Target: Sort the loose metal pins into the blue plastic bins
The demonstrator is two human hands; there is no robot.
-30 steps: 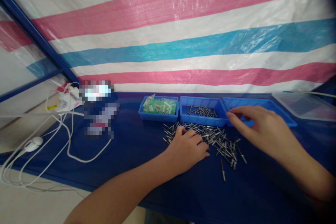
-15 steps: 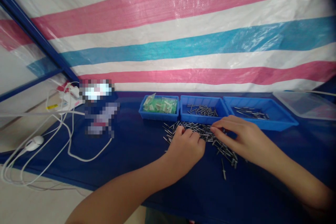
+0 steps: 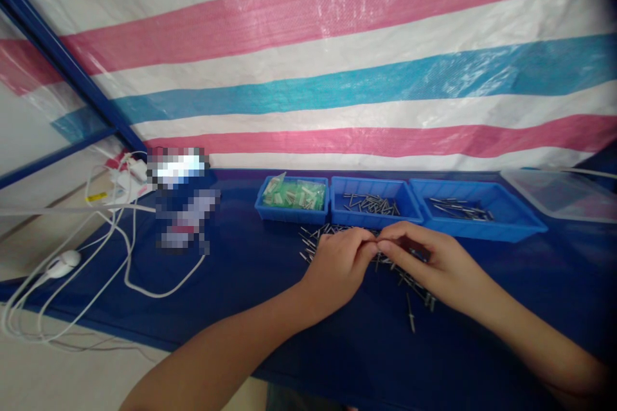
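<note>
The left hand [image 3: 340,266] has its thumb and forefinger drawn in at the tips, meeting the tips of the right hand [image 3: 436,263], whose thumb and forefinger curve round an opening. Whether either pinches a rivet I cannot tell. Something dark shows in the right hand's opening; it is unclear whether it is held.

Below and around both hands the pile of rivets [image 3: 309,246] lies on the counter [image 3: 231,321], partly covered by them. A single rivet [image 3: 411,314] lies just apart, on the near side.

Behind the pile stand three blue bins in a row: the left bin [image 3: 292,214] with green packets [image 3: 294,195], the middle bin [image 3: 378,218] with rivets, and the right bin [image 3: 511,230] with some more.

Beyond the right bin is a clear plastic lid [image 3: 562,196]. Well to the left run white cables [image 3: 144,295]. A striped sheet [image 3: 347,99] hangs behind the counter.
</note>
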